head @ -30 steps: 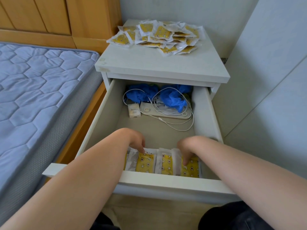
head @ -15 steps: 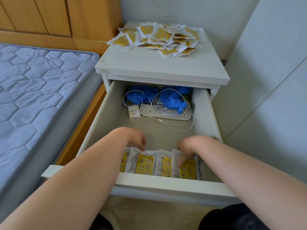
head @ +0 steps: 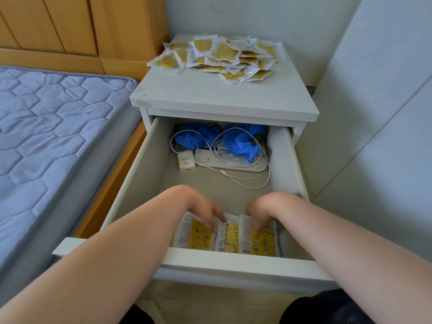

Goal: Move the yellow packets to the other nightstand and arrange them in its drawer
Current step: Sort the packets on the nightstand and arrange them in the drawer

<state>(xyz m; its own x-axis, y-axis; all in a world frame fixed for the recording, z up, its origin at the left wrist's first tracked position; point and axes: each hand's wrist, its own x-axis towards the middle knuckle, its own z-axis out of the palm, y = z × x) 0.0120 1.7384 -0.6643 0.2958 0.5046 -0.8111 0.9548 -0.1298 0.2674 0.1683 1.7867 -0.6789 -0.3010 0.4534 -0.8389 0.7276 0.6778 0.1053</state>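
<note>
A white nightstand stands with its drawer pulled out. A row of yellow packets lies side by side along the drawer's front wall. My left hand rests its fingertips on the left packet. My right hand presses its fingertips on the right packet. The fingers of both hands point down and look fairly straight. A heap of several more yellow packets lies at the back of the nightstand top.
At the drawer's back lie blue gloves, a white cable, a flat white device and a small white box. A bed with a blue quilted mattress adjoins on the left; a grey wall is on the right.
My left hand has slid right onto the left packet. The packets now lie closer together, overlapping. My right hand stays on the right packet.
</note>
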